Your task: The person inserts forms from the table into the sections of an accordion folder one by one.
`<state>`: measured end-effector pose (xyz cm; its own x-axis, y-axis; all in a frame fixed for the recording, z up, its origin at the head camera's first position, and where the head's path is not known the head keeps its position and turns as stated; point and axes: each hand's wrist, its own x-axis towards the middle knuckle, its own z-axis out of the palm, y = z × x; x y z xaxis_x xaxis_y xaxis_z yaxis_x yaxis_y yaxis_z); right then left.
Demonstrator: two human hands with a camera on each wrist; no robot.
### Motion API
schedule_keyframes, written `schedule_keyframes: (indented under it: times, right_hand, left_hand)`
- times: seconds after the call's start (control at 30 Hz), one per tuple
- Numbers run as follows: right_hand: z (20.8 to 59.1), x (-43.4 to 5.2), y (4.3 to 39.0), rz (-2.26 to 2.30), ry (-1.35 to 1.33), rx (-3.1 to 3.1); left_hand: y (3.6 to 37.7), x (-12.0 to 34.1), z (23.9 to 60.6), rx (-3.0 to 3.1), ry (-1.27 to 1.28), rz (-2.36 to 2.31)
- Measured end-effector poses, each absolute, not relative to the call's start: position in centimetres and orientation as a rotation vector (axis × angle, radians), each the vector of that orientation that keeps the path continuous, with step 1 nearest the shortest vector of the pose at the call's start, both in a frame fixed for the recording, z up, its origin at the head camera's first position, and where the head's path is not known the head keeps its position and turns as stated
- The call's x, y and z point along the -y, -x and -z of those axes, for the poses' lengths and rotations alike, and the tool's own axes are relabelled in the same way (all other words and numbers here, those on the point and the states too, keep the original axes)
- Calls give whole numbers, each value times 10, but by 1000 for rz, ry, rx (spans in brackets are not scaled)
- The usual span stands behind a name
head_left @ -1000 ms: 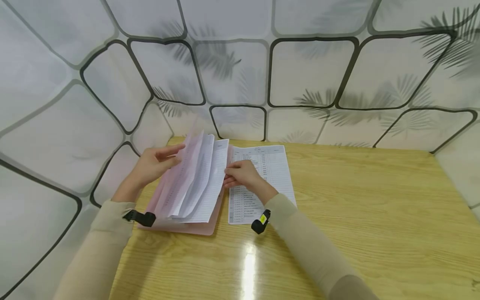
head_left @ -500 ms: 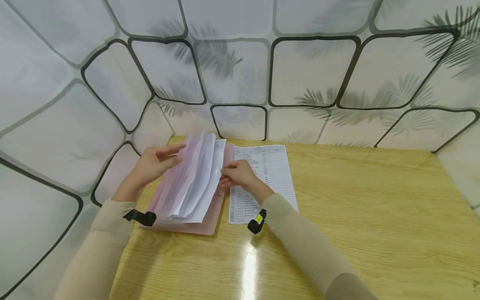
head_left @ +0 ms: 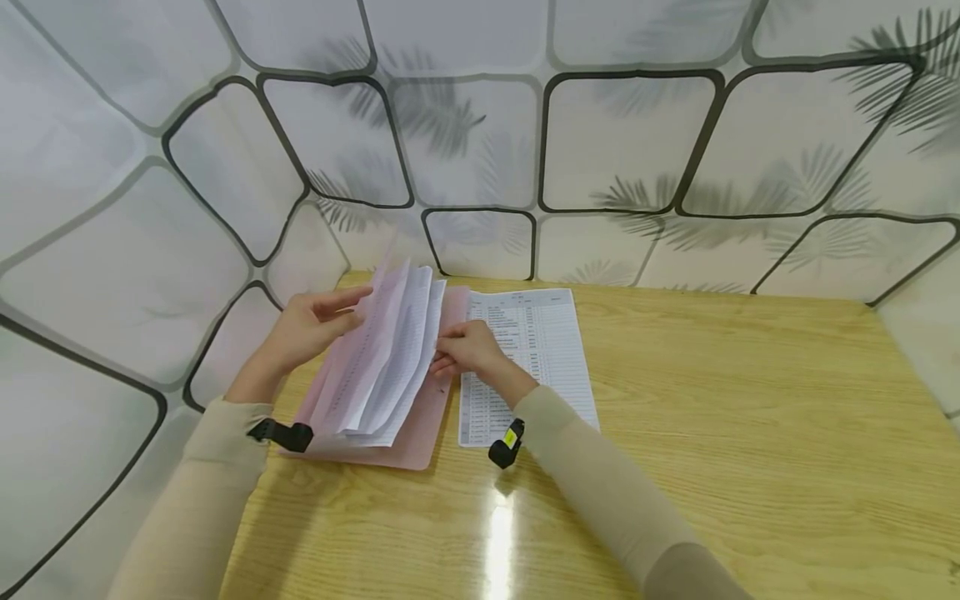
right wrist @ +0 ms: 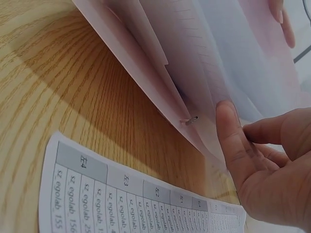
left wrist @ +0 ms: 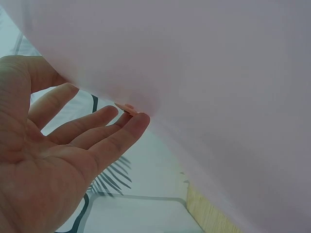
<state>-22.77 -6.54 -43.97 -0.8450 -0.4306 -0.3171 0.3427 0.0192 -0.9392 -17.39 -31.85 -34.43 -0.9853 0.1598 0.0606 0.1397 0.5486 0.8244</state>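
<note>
A pink folder lies open on the left of the wooden table, its cover and several white printed sheets fanned upright. My left hand props the cover from behind with straight fingers. At the sheets' right edge, my right hand pinches them, thumb on top. A paper clip shows on a page edge in the right wrist view. A loose printed table sheet lies flat under my right wrist, and it also shows low down as the same loose sheet.
Panelled walls with black lines and palm shadows close in the table at the back and left. Bare wood stretches to the right and front of the papers. A black band sits on each wrist.
My right hand has drawn the sheets' free edge a little to the left, narrowing the fan and uncovering more of the pink back cover. The left hand has stayed put.
</note>
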Motion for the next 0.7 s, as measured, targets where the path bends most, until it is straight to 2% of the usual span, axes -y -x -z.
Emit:
schedule_keyframes:
  times: [0.7]
  right_hand:
    - [447,77,227,1900,64,-1776]
  left_hand:
    - [173,316,345,-2741,-291,-1486]
